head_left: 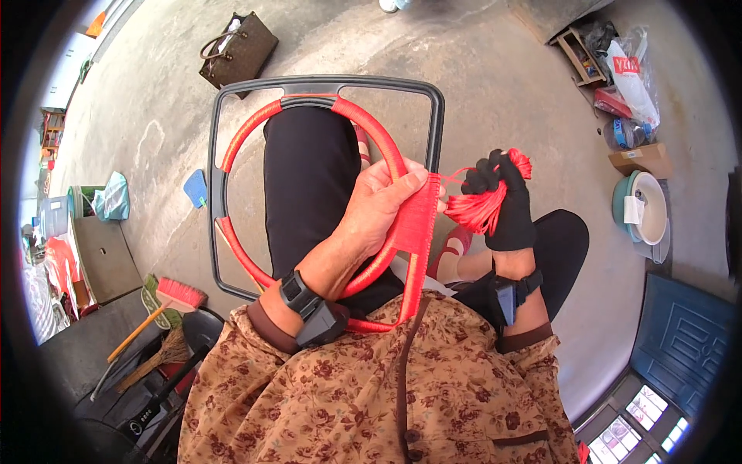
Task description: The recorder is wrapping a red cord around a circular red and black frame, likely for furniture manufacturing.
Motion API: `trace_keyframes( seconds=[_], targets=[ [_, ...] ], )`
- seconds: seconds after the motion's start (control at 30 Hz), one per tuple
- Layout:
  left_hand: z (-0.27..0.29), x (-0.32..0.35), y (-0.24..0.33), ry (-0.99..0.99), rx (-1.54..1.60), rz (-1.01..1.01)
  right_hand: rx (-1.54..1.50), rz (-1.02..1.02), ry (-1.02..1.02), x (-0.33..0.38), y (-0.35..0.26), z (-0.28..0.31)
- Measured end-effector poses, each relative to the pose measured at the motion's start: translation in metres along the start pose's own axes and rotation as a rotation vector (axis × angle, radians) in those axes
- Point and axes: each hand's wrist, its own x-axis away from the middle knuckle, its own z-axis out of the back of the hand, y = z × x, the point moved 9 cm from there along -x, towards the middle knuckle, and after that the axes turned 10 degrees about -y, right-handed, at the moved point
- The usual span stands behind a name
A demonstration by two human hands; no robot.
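A black frame (435,116), square with rounded corners and a ring inside it, rests across my lap. Red cord is wound around much of the ring (249,133) and part of the outer edge. At the right side the cord forms a dense flat red band (417,220) between ring and outer bar. My left hand (375,197) is bare and closed over the ring and this band, thumb pressed on its upper edge. In a black glove, my right hand (506,201) grips a bundle of red cord (475,210) just right of the frame. A strand runs from the bundle to the band.
A brown handbag (241,52) stands on the concrete floor beyond the frame. Brooms (166,301) and a blue dustpan (195,188) lie at the left. Basins (645,205), a cardboard box (641,160) and plastic bags (634,77) line the right wall.
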Motion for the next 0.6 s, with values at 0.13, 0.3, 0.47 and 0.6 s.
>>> trace_keyframes(
  seconds=[0.13,0.3,0.47,0.6],
  targets=[
    [0.000,-0.004,-0.004,0.044,0.000,0.020,0.067,-0.045,0.086,0.005,0.007,0.025],
    [-0.001,-0.003,-0.006,0.037,-0.006,0.040,0.511,-0.046,0.299,0.026,-0.020,0.039],
    [-0.004,0.000,-0.005,0.057,-0.026,0.039,0.681,-0.003,0.198,0.024,-0.069,0.057],
    [-0.003,-0.002,-0.003,0.082,-0.088,-0.006,1.030,0.199,0.189,0.004,-0.111,0.041]
  ],
)
